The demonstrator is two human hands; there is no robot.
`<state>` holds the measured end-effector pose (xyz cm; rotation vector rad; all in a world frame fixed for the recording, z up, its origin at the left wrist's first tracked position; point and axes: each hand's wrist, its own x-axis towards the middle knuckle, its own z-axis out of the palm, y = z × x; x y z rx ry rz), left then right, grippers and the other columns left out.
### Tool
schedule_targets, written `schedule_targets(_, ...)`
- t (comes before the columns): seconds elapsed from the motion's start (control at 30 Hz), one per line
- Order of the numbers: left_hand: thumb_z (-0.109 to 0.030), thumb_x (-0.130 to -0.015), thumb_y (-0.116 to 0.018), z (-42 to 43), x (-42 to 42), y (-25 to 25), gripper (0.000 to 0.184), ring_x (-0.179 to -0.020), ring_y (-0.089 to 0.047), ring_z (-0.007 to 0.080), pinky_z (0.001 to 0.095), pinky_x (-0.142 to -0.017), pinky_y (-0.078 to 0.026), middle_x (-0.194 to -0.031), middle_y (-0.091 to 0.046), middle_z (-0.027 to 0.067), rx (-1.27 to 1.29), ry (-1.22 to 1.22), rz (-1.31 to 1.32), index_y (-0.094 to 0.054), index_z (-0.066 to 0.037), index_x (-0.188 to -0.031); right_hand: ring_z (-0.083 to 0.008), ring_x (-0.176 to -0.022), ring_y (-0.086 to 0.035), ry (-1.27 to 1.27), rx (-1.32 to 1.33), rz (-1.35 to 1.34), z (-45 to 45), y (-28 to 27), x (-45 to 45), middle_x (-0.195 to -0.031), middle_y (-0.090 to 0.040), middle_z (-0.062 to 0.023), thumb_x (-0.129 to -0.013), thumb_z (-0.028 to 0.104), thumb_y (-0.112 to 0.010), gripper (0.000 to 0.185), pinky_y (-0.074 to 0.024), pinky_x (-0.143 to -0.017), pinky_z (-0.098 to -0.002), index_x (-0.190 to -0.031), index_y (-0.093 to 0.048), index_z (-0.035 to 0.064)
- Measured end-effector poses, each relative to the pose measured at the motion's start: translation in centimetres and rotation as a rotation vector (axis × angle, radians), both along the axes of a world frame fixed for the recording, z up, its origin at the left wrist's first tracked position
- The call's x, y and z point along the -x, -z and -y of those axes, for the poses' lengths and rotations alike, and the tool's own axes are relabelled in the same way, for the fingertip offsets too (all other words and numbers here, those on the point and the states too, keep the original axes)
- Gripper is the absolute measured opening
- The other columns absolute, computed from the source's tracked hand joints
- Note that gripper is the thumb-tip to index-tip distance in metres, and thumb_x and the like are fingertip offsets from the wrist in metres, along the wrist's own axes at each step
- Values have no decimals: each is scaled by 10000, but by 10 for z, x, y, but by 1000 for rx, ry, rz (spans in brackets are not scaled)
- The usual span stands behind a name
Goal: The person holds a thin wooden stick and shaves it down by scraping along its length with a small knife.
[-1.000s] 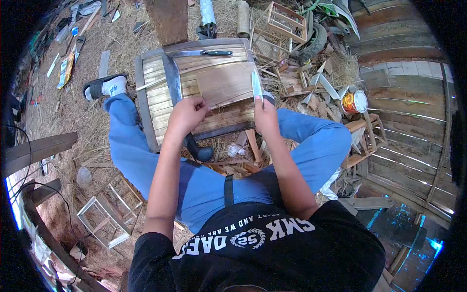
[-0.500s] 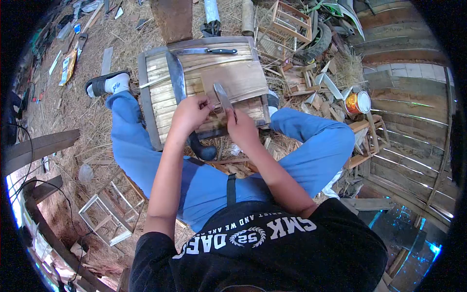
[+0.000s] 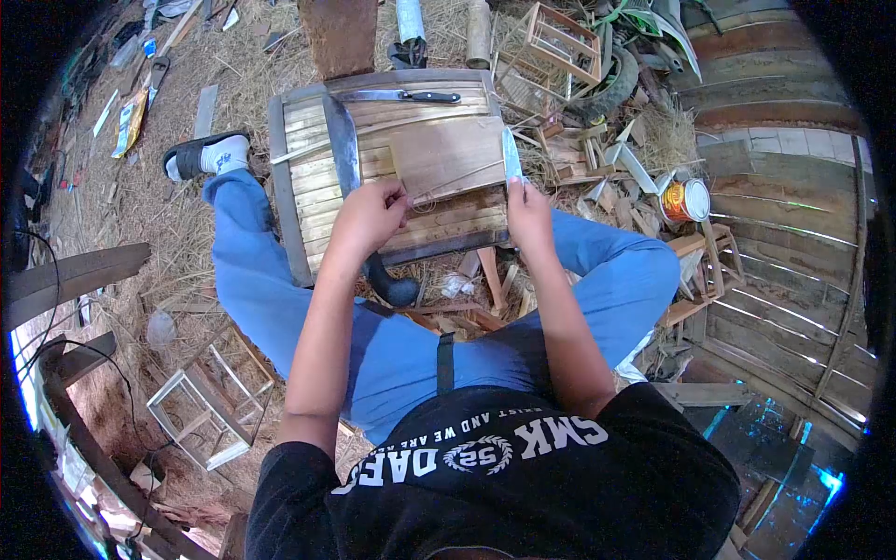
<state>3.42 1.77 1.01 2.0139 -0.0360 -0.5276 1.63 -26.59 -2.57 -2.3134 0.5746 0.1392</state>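
My right hand [image 3: 530, 222] is closed around a knife [image 3: 511, 154], its blade pointing away from me at the right edge of a slatted wooden board [image 3: 303, 210]. My left hand [image 3: 371, 218] is pinched shut over the board's middle. A thin, pale, curled strand [image 3: 427, 203] shows at its fingertips. Just beyond the hands, a flat brown panel [image 3: 446, 152] lies on the slats. A large curved blade [image 3: 342, 140] rests beside my left hand, and its dark curved handle [image 3: 392, 287] sticks out toward me. Farther back lies a black-handled knife [image 3: 425, 97].
A wooden post [image 3: 338, 37] stands at the board's far edge. Wooden frames [image 3: 563, 42], a tyre [image 3: 611, 89], wood scraps and a paint can [image 3: 686, 200] are on the right. Another frame [image 3: 207, 420] lies at the lower left. Straw covers the ground.
My right hand has moved right with the knife, from beside my left hand to the board's right edge. My left hand has stayed nearly in place.
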Motion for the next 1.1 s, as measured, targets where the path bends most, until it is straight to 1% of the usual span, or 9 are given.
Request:
schedule_targets(0.23,-203,-926,-655,2,4,0,202,-665,-705,316,426,-650,-527,-736,-705,159,-51,-42,110,-678,-7,-881,-486,-957,-647,-21,0,-26,-18,-10,8,-963,-676,-302,-1052,452,-460,509,-508,-823,-506,-1045,-682,-7)
schedule_targets(0.47,-223,-944,-674,3,3,-6,256,-728,-741,299,403,-680,-546,-846,-721,207,-157,31,70,-688,21,-1022,-484,-916,-649,-158,-58,-5,-51,-21,24,-919,-676,-283,-1056,424,-464,474,-504,-791,-527,-1007,-668,-2)
schedule_targets(0.53,-220,-940,-679,2,4,-4,254,-731,-740,304,404,-681,-547,-848,-721,210,-201,47,102,-687,21,-1020,-429,-743,-624,-200,39,44,-70,-15,33,-798,-632,-264,-1062,388,-481,458,-478,-703,-492,-940,-638,-24)
schedule_targets(0.73,-203,-940,-672,2,1,1,222,-722,-742,272,389,-666,-543,-804,-717,188,-129,5,39,-690,13,-988,-465,-818,-633,-330,-59,-19,-105,-24,46,-839,-653,-274,-1059,382,-499,445,-478,-737,-513,-959,-651,-23)
schedule_targets(0.77,-234,-930,-671,2,1,5,226,-732,-717,330,430,-677,-535,-787,-710,187,-100,1,56,-698,-12,-964,-465,-818,-633,-334,-58,-15,-103,-24,44,-839,-653,-274,-1059,382,-499,445,-478,-737,-513,-959,-651,-23)
schedule_targets(0.8,-265,-920,-671,0,2,9,232,-742,-691,388,472,-688,-527,-771,-704,186,-71,-2,69,-706,-37,-941,-436,-779,-628,-330,-76,-14,-97,-23,43,-816,-647,-258,-1060,382,-500,446,-477,-721,-498,-957,-650,-24)
schedule_targets(0.97,-270,-934,-657,-2,0,10,248,-706,-674,387,465,-660,-515,-735,-690,181,-57,0,46,-705,-27,-931,-332,-677,-582,-154,-118,77,-38,-9,19,-753,-610,-210,-1062,388,-498,453,-469,-681,-448,-964,-643,-31)
schedule_targets(1.03,-271,-937,-654,-3,-1,8,253,-693,-666,387,464,-654,-510,-722,-683,181,-66,16,33,-705,-23,-928,-485,-908,-651,-78,9,3,-14,-10,4,-929,-678,-284,-1058,431,-466,488,-510,-776,-512,-1011,-671,-9)
schedule_targets(1.1,-273,-937,-656,-3,-3,9,259,-674,-648,391,468,-650,-501,-703,-665,189,-38,32,-16,-707,-20,-924,-483,-918,-651,-65,54,9,-8,-15,-1,-930,-678,-287,-1059,427,-461,488,-510,-787,-508,-1013,-673,-11)
